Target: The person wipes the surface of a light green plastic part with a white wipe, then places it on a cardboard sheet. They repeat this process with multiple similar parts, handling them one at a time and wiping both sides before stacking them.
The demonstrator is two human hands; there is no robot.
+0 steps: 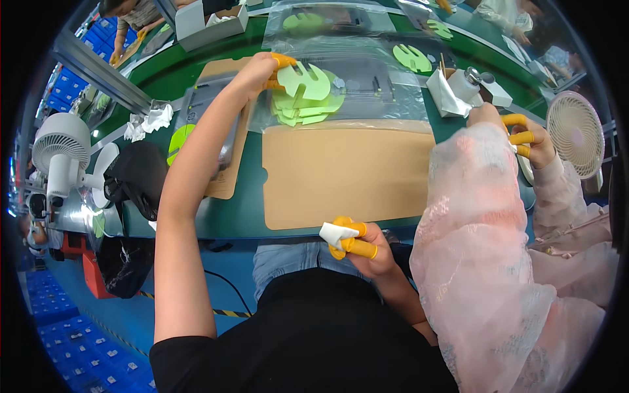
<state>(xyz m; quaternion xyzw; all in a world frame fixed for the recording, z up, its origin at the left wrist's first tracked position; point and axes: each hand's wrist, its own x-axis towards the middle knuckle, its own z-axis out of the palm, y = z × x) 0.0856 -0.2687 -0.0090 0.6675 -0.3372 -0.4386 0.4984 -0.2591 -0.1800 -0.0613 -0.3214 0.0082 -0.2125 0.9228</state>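
Observation:
My left hand (264, 71), with yellow finger cots, stretches over the far side of the table. Its fingers close on the edge of a light-green slotted cutout sheet (308, 82), raised at a tilt above a loose pile of similar green sheets (301, 112). Close to my body, my right hand (367, 249) also wears yellow finger cots and grips a folded white wipe (337, 233). Between my hands lies a brown cardboard sheet (347, 173). Beyond it, clear plastic film (403, 105) covers dark flat panels (363, 88).
A co-worker's pink sleeve (481, 190) comes close on the right, that person's hand (531, 137) near a small fan (575, 134). A bottle (464, 84) stands by a white box. Left are another cardboard sheet (226, 187), a black bag (137, 177) and a white fan (62, 144).

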